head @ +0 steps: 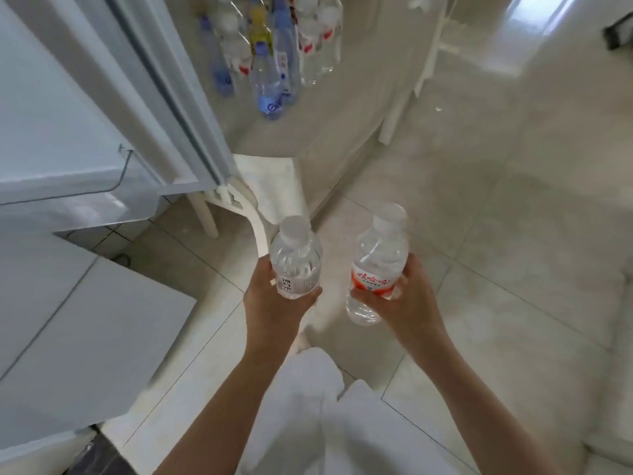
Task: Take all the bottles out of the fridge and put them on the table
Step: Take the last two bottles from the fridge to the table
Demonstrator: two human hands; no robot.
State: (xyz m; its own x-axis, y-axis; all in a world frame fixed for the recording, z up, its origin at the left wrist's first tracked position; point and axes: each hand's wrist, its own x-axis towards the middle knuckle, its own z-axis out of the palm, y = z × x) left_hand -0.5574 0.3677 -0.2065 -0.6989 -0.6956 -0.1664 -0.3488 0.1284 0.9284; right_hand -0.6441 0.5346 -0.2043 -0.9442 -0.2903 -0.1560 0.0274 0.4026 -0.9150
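Note:
My left hand (274,303) grips a clear water bottle with a white label (296,262), held upright over the floor. A clear water bottle with a red label (378,265) is in my right hand (407,303), tilted slightly. Both have white caps. Ahead, on the round white table (359,108), stand several bottles (270,60) with blue, yellow and red labels. The white fridge (51,138) is on the left with its door (164,80) swung open toward the table.
A white chair (263,190) stands tucked between the fridge door and the table. A lower fridge door or drawer front (85,337) juts out at the left. Pale tiled floor (513,234) spreads to the right. My white trousers (325,423) show below.

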